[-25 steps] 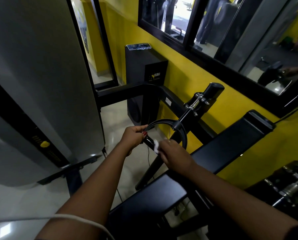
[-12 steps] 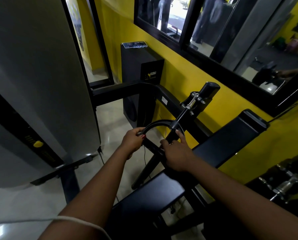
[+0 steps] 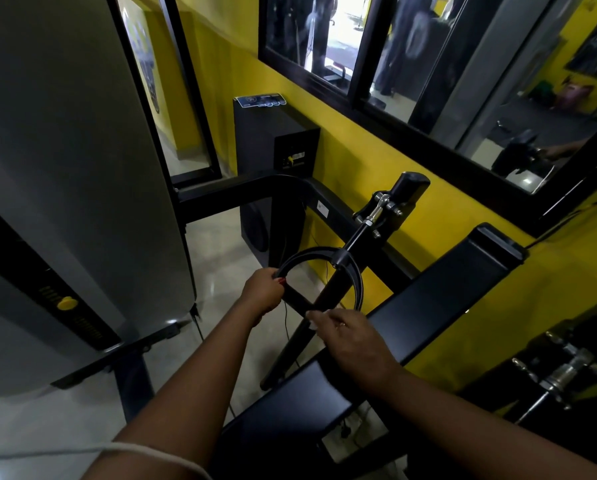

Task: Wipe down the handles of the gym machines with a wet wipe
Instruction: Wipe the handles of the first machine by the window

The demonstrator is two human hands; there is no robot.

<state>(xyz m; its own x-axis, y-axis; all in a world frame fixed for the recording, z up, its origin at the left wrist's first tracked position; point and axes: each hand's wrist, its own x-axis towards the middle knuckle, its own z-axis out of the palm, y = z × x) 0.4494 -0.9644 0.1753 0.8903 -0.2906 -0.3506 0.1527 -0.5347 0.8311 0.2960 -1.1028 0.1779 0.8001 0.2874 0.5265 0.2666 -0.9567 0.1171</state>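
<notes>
The left hand (image 3: 262, 291) curls its fingers round one end of the hanging handle (image 3: 295, 299), seemingly to steady it, while the right hand (image 3: 354, 339), fingers pinching the wet wipe (image 3: 312, 323), presses it against the other end.

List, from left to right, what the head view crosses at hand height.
Yellow knob on the grey machine → left hand gripping the loop handle → wet wipe pinched in the right hand → black bench pad → chrome fitting.
</notes>
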